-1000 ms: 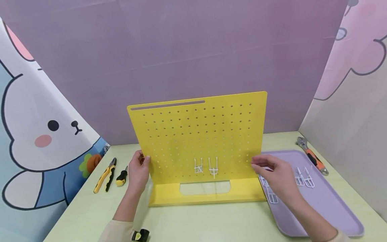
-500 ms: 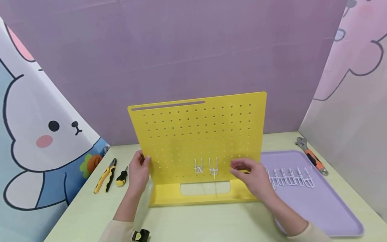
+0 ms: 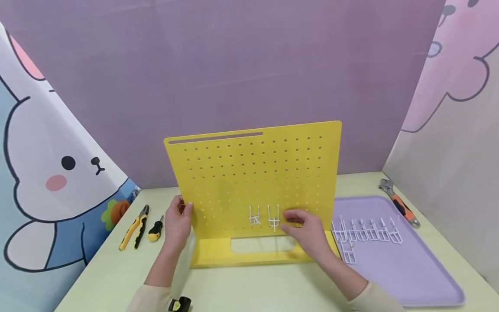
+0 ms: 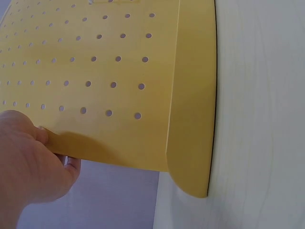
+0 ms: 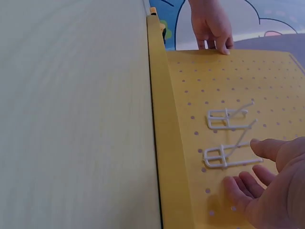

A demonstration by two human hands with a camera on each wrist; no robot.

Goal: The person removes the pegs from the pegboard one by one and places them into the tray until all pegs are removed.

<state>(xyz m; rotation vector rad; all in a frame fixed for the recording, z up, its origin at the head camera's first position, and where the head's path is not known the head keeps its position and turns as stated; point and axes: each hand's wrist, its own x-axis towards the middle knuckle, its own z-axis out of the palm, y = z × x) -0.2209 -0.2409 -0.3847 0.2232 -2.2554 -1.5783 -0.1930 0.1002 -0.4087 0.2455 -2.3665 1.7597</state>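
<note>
A yellow pegboard point(image 3: 234, 190) stands on the table on its folded base, leaning slightly. My left hand point(image 3: 178, 221) grips its left edge, thumb in front and fingers behind, as the left wrist view also shows. Two white wire hooks sit low on the board: a left hook point(image 3: 254, 216) and a right hook point(image 3: 273, 219). Beside the right hook is my right hand point(image 3: 308, 232), with thumb and fingers apart and loosely bent. In the right wrist view the thumb lies close to one prong of that hook point(image 5: 215, 157); whether it touches cannot be made out.
A lilac tray point(image 3: 413, 277) on the right bears several white wire hooks point(image 3: 370, 232). Past its far right edge lies an adjustable wrench point(image 3: 399, 203). Left of the board are yellow-black pliers point(image 3: 134, 227) and a short screwdriver point(image 3: 155, 230). A purple wall panel point(image 3: 249, 78) rises behind.
My right hand has moved left from the board's right edge to beside the right hook. My left hand keeps its hold on the left edge. Both mounted hooks stay in place.
</note>
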